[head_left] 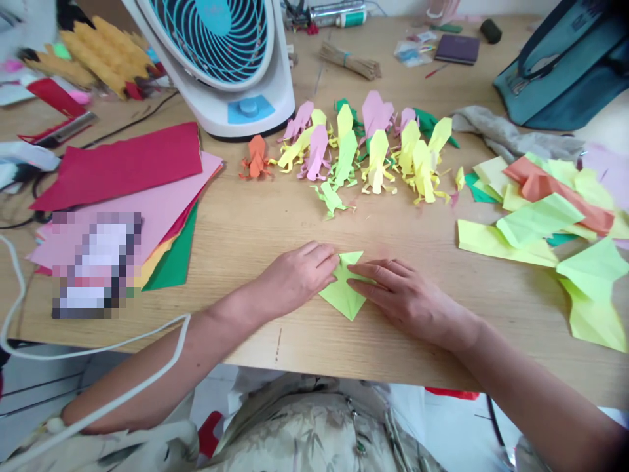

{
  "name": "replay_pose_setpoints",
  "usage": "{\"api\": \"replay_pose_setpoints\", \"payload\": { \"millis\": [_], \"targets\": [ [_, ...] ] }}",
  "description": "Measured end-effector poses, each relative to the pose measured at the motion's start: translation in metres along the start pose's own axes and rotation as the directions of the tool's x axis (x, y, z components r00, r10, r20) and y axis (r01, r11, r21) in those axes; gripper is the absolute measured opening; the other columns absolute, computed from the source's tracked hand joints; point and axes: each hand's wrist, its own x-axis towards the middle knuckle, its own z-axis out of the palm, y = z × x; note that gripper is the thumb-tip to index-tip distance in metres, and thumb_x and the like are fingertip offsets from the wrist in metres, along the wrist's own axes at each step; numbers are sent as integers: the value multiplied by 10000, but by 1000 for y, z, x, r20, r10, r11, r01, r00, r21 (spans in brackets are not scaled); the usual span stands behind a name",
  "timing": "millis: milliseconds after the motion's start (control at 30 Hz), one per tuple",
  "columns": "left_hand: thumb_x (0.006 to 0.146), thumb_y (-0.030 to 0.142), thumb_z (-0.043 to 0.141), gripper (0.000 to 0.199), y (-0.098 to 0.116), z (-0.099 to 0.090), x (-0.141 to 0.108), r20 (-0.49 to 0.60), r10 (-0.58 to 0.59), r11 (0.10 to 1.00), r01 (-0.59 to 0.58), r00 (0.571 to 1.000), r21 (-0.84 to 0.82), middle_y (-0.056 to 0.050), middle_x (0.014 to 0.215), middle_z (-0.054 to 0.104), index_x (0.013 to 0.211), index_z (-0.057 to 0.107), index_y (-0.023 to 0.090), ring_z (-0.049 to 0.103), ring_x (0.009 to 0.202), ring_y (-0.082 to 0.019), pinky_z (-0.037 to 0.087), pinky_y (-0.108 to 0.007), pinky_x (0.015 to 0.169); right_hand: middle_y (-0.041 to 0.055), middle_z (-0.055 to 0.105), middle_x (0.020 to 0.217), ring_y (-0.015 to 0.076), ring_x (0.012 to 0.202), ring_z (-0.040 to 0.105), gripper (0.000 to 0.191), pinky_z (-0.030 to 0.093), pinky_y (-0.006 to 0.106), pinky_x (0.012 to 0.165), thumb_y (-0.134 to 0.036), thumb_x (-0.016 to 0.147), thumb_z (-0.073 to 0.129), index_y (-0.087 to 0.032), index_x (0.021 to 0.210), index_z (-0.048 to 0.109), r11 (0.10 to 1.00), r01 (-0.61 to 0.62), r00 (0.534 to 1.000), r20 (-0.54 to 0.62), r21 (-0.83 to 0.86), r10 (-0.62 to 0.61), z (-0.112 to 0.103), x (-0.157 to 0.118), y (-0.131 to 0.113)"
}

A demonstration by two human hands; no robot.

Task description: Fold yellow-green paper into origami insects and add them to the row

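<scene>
A light green sheet of origami paper (348,296), folded into a small kite-like shape, lies on the table in front of me. The curled fingers of my left hand (308,272) are closed on its left upper edge. From the other side, my right hand (405,292) grips the right edge, its fingertips pressed on the paper and covering that corner. Beyond both hands stand several folded paper figures with thin legs, among them a small green one (330,198), an orange one (256,157) and a yellow one (378,160).
At the left, a phone with a blurred screen (98,262) lies on coloured sheets (170,190). A white fan (221,98) stands behind. Creased paper pieces (540,219) are heaped at right, near a grey cloth (515,134) and a teal bag (565,72). A white cable (98,344) crosses my left arm.
</scene>
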Motion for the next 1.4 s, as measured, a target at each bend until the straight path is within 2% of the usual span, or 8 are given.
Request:
{"api": "replay_pose_setpoints", "payload": {
  "millis": [200, 667, 900, 1167, 1267, 1400],
  "targets": [
    [968, 195, 498, 297, 1, 0, 0, -6, 15, 1000, -15, 1000, 10, -107, 1154, 646, 1249, 550, 115, 601, 1041, -209, 519, -326, 891, 185, 590, 1326, 279, 1126, 573, 341, 519, 458, 927, -95, 953, 428, -103, 1235, 621, 999, 6, 1000, 16, -35, -5, 0, -1, 0],
    [955, 169, 521, 336, 2, 1, -1, 8, 49, 993, -50, 999, 103, -119, 1148, 654, 1281, 555, 100, 601, 1033, -208, 527, -317, 870, 176, 603, 1331, 276, 1182, 562, 351, 516, 463, 934, -111, 950, 463, -144, 1261, 622, 1000, -18, 999, 27, 20, 18, -3, -1, 0],
    [965, 160, 490, 313, 4, 0, 0, 28, 36, 994, -39, 999, 99, -121, 1150, 652, 1262, 568, 97, 604, 1026, -209, 530, -322, 861, 153, 571, 1393, 292, 1150, 541, 381, 479, 481, 891, -116, 955, 440, -142, 1302, 594, 999, -7, 997, 76, -41, 10, -5, -3, 0],
    [946, 145, 520, 314, 4, 0, 0, 39, 45, 994, -49, 998, 95, -138, 1217, 630, 1250, 571, 83, 587, 1065, -217, 517, -323, 898, 123, 519, 1456, 285, 1174, 508, 412, 433, 465, 921, -128, 965, 426, -153, 1359, 544, 998, -3, 992, 129, -55, 10, -7, -5, -1],
    [959, 212, 520, 280, 8, 0, 3, 34, 37, 995, -40, 999, 95, -128, 1165, 644, 1193, 601, 79, 593, 1028, -225, 519, -333, 883, 132, 507, 1464, 281, 1190, 497, 436, 419, 463, 931, -122, 966, 428, -152, 1392, 511, 999, -11, 990, 137, -38, 16, -8, -6, -2],
    [965, 198, 500, 224, 15, 1, 6, -7, -5, 994, 6, 1000, 108, -108, 1067, 655, 1108, 630, 85, 597, 964, -221, 527, -332, 834, 133, 509, 1461, 279, 1183, 496, 435, 407, 454, 926, -123, 971, 419, -159, 1396, 508, 1000, -11, 992, 128, -28, 14, -7, -6, -3]
  ]
}}
